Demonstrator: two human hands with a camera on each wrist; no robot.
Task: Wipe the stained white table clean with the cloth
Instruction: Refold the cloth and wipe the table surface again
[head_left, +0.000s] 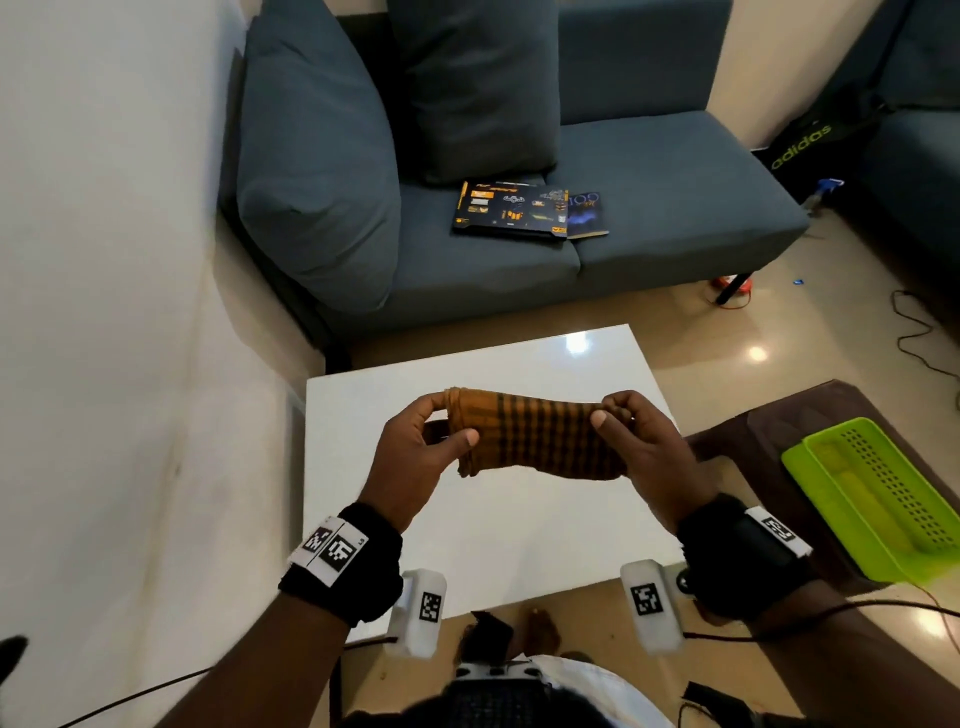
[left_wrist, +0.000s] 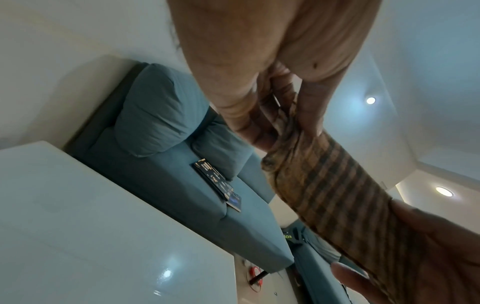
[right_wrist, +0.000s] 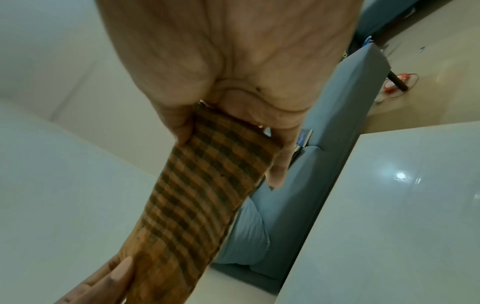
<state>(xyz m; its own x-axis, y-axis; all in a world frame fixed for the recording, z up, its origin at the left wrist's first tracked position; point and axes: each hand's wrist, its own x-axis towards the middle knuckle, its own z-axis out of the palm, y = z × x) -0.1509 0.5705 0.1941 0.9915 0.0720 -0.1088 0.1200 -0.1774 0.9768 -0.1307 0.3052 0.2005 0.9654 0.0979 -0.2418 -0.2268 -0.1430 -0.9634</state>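
An orange cloth with dark checks (head_left: 535, 434) hangs folded and stretched between both hands, lifted above the glossy white table (head_left: 545, 525). My left hand (head_left: 441, 431) pinches its left end between thumb and curled fingers. My right hand (head_left: 615, 418) grips the right end in a closed fist. In the left wrist view the cloth (left_wrist: 330, 185) runs from my left fingers (left_wrist: 259, 123) down to the other hand. The right wrist view shows the cloth (right_wrist: 207, 195) coming out of my right fingers (right_wrist: 280, 160). No stain is plain on the table from here.
A blue sofa (head_left: 597, 218) with cushions and two books (head_left: 530, 210) stands behind the table. A white wall (head_left: 130, 312) runs along the left. A green perforated tray (head_left: 878, 493) lies on a brown stool at the right. Cables trail on the tiled floor (head_left: 924, 338).
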